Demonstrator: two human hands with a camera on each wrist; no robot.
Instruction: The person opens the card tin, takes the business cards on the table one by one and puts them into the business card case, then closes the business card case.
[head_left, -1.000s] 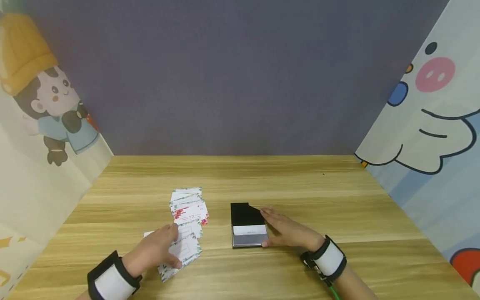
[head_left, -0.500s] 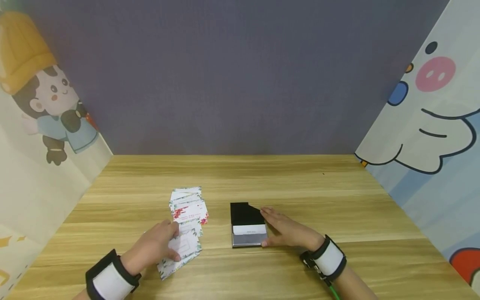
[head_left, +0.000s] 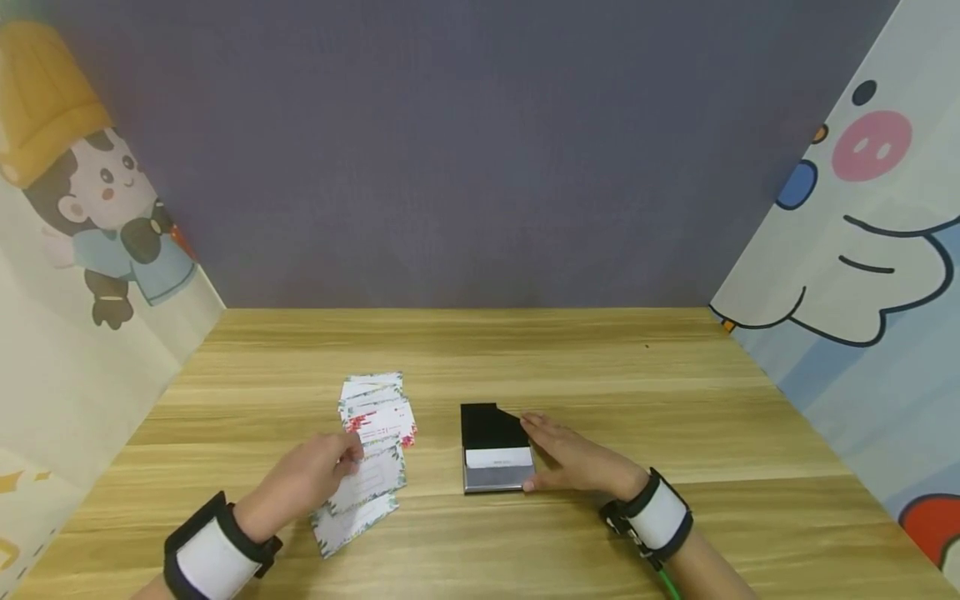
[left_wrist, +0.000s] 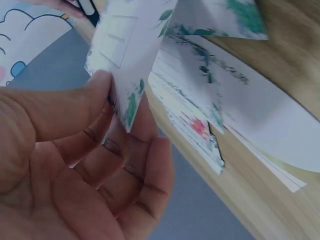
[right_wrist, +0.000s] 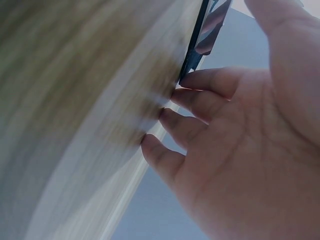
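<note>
cards [head_left: 380,421] lie overlapped on the wooden table [head_left: 600,367]; from my station i see the left hand [head_left: 303,479] pinching one leaf-bordered card [left_wrist: 131,55] between thumb and fingers. the right hand [head_left: 583,465] is released, fingers extended, touching the right edge of the black-and-silver case [head_left: 498,478], which sits right of the cards with a white slip [head_left: 498,458] inside.

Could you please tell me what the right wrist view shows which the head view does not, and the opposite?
Right wrist only: the palm side of the right hand.
Head only: the floral cards, the left hand and the yellow-hatted cartoon figure.
Both: the right hand, the wooden table and the case, of which the wrist view shows just a part.
</note>
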